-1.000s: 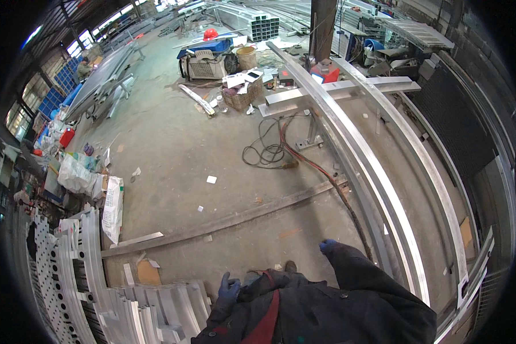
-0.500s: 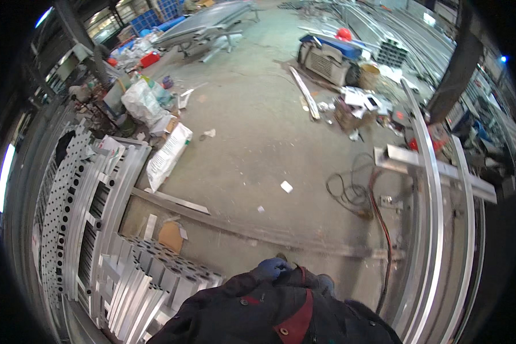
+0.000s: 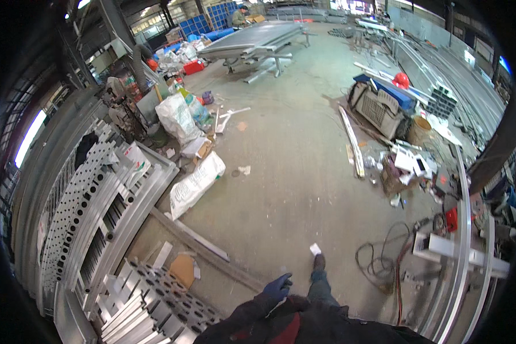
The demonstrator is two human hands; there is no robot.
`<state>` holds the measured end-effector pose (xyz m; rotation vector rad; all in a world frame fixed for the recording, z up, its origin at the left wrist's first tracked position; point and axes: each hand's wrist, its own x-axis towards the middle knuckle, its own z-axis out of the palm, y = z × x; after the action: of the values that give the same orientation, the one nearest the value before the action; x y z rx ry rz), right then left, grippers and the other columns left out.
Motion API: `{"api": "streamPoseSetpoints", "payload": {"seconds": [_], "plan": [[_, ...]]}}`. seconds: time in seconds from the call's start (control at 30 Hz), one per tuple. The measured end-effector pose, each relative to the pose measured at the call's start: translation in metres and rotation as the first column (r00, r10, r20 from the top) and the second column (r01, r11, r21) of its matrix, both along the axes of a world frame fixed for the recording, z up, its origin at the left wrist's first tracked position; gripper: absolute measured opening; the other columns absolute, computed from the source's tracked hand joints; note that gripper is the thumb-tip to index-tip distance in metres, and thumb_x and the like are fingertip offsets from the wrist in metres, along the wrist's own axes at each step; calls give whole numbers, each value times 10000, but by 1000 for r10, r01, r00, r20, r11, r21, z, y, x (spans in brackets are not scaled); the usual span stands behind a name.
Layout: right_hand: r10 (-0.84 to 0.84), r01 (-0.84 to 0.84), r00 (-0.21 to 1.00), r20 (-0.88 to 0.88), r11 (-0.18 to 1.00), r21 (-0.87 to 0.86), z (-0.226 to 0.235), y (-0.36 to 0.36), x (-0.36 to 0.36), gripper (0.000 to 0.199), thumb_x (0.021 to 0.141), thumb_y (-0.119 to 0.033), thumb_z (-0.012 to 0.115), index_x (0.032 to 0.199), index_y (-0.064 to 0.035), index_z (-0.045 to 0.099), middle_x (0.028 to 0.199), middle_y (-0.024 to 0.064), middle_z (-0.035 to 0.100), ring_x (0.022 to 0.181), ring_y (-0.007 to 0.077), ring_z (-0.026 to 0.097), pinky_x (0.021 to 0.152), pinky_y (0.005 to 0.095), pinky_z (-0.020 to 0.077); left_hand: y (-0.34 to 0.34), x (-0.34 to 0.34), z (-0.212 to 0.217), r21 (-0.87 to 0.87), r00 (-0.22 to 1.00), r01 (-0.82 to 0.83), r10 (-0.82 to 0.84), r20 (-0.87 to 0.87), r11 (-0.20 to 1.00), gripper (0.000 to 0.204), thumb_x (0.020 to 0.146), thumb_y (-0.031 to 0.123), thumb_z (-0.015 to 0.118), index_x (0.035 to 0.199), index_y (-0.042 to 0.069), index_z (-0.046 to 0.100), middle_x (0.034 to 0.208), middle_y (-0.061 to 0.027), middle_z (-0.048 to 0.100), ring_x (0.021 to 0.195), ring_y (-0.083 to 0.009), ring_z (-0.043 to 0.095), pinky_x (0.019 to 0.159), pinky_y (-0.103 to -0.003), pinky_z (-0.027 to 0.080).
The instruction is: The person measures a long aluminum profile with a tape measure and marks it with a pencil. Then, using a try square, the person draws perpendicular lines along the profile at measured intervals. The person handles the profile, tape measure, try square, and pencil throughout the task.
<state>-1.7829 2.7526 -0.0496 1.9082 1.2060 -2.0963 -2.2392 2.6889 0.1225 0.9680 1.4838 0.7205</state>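
My left hand [image 3: 277, 288], in a dark blue glove, hangs low in front of my dark jacket [image 3: 304, 325]. Its fingers are partly stretched and a little apart, with nothing seen in them. It touches nothing; beneath it lie the concrete floor [image 3: 281, 200] and a long flat metal strip [image 3: 243, 276]. Left of the hand stands a stack of metal profiles with round holes [image 3: 169, 298]. My right hand does not show. One shoe [image 3: 319, 262] is set forward beside a small white scrap [image 3: 315, 249].
Perforated panels [image 3: 77, 200] and a white sack [image 3: 196, 184] line the left. At right are a coiled cable [image 3: 378, 258], long metal rails [image 3: 461, 229] and a grey crate [image 3: 378, 109]. Farther off stands a panel-laden table [image 3: 252, 40], with a person [image 3: 239, 17] behind it.
The view has tilted up, bringing the far hall and a person into sight. My left hand has come away from the jacket front, and one foot has stepped forward.
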Motion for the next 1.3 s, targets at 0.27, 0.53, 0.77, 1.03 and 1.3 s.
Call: {"api": "streamPoseSetpoints", "payload": {"seconds": [0.27,0.53,0.77,1.03,1.3], "plan": [[165,-166,982,88,986,1,-25,439,-14,246,1088,-333,670,1092,-92,715,878,111,749,719,279,720,609,463,571,222,-121,-21,-35,888,-404,383,-255,914,614,983,241,729,1544,27,602,1314,-218,736,1188,-290,725,1009,-444,592],[-69,105,989,-130,950,295,-36,792,-269,281,1088,-350,684,1180,-90,733,910,109,774,708,256,731,596,428,579,343,-224,-48,-362,668,342,-496,-555,867,398,996,207,695,1349,26,723,1305,-212,740,1167,-294,731,1016,-473,571],[465,-483,874,138,808,337,-72,920,-377,293,1048,-352,748,1181,-91,749,988,144,787,831,284,771,717,476,612,571,-360,-90,-570,922,-97,-142,-360,816,347,983,241,721,1273,53,756,1174,-170,750,1071,-275,733,931,-460,574],[52,-47,998,21,984,-171,-24,1058,-448,243,1030,-340,755,1090,-104,757,982,163,770,808,277,751,719,470,592,940,-622,-131,-449,936,-192,26,-350,873,295,969,280,752,1186,84,795,1024,-123,762,961,-253,736,835,-445,577],[113,-111,993,10,985,-131,-45,1365,-619,233,1045,-338,725,1093,-112,759,945,149,766,786,279,744,687,455,587,1393,-755,-100,-101,882,-471,464,-89,876,334,1032,372,747,1165,69,793,968,-48,741,941,-183,701,831,-384,563]]}}
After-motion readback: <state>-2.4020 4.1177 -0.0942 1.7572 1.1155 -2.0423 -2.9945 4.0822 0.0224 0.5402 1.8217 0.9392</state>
